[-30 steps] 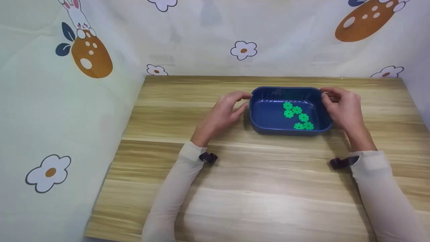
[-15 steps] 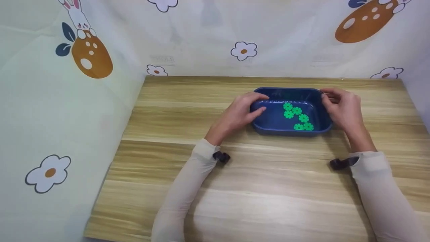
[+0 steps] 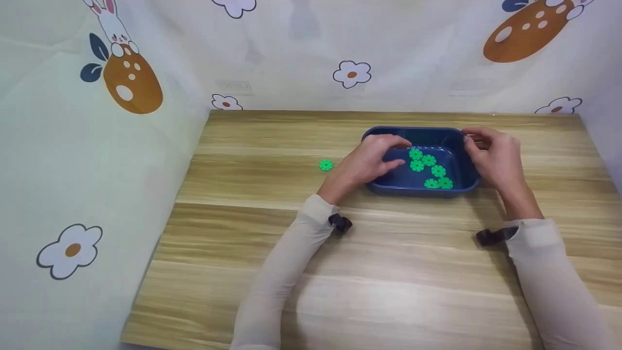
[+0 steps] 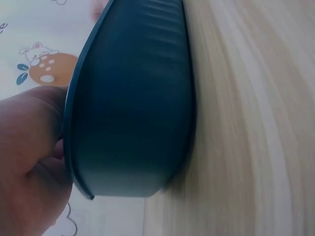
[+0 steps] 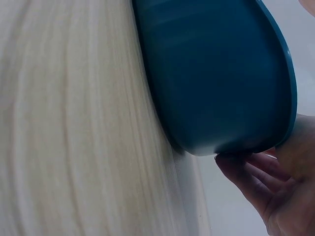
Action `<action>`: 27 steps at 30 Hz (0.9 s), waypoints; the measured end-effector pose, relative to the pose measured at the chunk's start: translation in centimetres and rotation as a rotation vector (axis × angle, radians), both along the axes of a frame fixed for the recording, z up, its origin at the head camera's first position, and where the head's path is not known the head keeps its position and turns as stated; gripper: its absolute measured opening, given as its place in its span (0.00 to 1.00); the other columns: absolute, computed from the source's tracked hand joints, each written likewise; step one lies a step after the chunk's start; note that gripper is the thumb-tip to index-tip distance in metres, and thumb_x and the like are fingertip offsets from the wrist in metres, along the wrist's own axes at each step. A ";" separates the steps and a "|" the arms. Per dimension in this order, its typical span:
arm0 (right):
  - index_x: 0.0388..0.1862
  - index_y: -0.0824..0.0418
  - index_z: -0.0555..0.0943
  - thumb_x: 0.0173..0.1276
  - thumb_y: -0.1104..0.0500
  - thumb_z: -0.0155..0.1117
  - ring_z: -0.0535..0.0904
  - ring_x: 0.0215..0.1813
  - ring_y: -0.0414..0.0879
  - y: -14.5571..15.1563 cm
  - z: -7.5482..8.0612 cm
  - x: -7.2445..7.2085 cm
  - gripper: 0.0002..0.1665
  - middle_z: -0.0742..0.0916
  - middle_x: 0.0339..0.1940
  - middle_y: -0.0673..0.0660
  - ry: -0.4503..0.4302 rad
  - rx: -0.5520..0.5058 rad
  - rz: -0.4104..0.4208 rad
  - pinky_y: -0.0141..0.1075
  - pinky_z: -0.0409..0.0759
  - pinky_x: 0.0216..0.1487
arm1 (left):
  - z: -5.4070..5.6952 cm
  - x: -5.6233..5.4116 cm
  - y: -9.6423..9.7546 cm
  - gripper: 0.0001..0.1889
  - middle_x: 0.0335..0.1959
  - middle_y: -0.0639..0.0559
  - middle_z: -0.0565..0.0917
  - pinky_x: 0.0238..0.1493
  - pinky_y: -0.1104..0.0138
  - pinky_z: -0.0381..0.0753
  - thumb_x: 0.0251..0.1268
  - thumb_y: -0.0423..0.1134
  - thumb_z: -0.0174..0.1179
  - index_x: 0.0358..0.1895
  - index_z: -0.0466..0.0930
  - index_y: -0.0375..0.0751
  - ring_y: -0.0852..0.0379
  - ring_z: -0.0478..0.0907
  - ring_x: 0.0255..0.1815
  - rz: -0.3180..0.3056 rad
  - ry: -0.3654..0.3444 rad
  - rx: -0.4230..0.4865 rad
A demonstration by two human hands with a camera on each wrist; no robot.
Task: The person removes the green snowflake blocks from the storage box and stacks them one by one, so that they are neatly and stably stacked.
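A dark blue plastic bin (image 3: pixel 422 191) with rounded corners stands on the table. Several green notched plastic discs (image 3: pixel 438 170) lie inside it, towards its right half. My left hand (image 3: pixel 376 158) reaches over the bin's left side, thumb and fingers spread apart with nothing between them, just left of the discs. At the bin's right end, my right hand (image 3: pixel 498 155) holds the rim; in the right wrist view its fingers (image 5: pixel 248 177) come round to the bin's outer wall. A single green disc (image 3: pixel 326 165) lies on the wood, left of my left wrist.
The wood-grain table (image 3: pixel 233 233) runs back to a wall covering (image 3: pixel 286 53) printed with flowers and rabbits. A similar covering stands along the left side. Each sleeve cuff carries a black strap mount (image 3: pixel 491 237).
My left hand has moved right, from beside the bin's left end to over its inside. The lone green disc on the table has come into sight behind it. My right hand stays put.
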State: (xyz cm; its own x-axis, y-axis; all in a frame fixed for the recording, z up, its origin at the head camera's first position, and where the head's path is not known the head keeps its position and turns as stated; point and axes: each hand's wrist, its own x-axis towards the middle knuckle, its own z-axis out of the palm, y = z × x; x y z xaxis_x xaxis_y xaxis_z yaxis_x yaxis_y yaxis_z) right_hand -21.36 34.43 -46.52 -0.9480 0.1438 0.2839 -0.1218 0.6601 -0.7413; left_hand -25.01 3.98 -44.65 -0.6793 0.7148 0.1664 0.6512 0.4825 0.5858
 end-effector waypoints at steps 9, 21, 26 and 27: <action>0.57 0.66 0.90 0.78 0.59 0.66 0.79 0.37 0.14 -0.1 0.0 0.1 0.17 0.92 0.49 0.72 -0.005 -0.003 -0.002 0.10 0.77 0.44 | -0.1 -0.4 2.3 0.24 0.70 0.51 0.86 0.75 0.72 0.76 0.76 0.42 0.69 0.72 0.82 0.43 0.59 0.82 0.71 -0.009 -0.038 -0.121; 0.58 0.66 0.90 0.78 0.59 0.66 0.79 0.38 0.13 0.0 -0.1 0.0 0.17 0.93 0.50 0.71 -0.008 -0.008 0.005 0.10 0.77 0.44 | -0.5 -0.9 4.9 0.23 0.67 0.51 0.87 0.71 0.71 0.79 0.76 0.42 0.70 0.70 0.83 0.43 0.59 0.82 0.67 -0.039 -0.054 -0.247; 0.57 0.66 0.90 0.78 0.59 0.66 0.79 0.37 0.12 0.0 -0.1 0.0 0.17 0.92 0.49 0.73 0.009 -0.001 -0.002 0.09 0.76 0.43 | -1.0 -1.1 5.6 0.23 0.67 0.51 0.87 0.71 0.71 0.78 0.75 0.42 0.71 0.70 0.83 0.43 0.59 0.82 0.67 -0.041 -0.040 -0.265; 0.57 0.66 0.90 0.78 0.59 0.66 0.79 0.36 0.12 0.0 -0.1 0.0 0.17 0.92 0.48 0.73 0.011 0.000 -0.003 0.09 0.76 0.43 | -1.1 -1.2 5.7 0.24 0.67 0.52 0.87 0.72 0.72 0.78 0.74 0.42 0.71 0.70 0.83 0.43 0.59 0.81 0.67 -0.040 -0.041 -0.269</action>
State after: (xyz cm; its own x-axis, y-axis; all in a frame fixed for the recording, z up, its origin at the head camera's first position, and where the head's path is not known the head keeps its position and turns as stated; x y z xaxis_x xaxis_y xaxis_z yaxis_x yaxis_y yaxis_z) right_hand -21.36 34.40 -46.66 -0.9446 0.1463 0.2939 -0.1279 0.6606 -0.7398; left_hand -26.19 9.70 -45.76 -0.6519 0.7559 -0.0599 0.6513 0.5986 0.4664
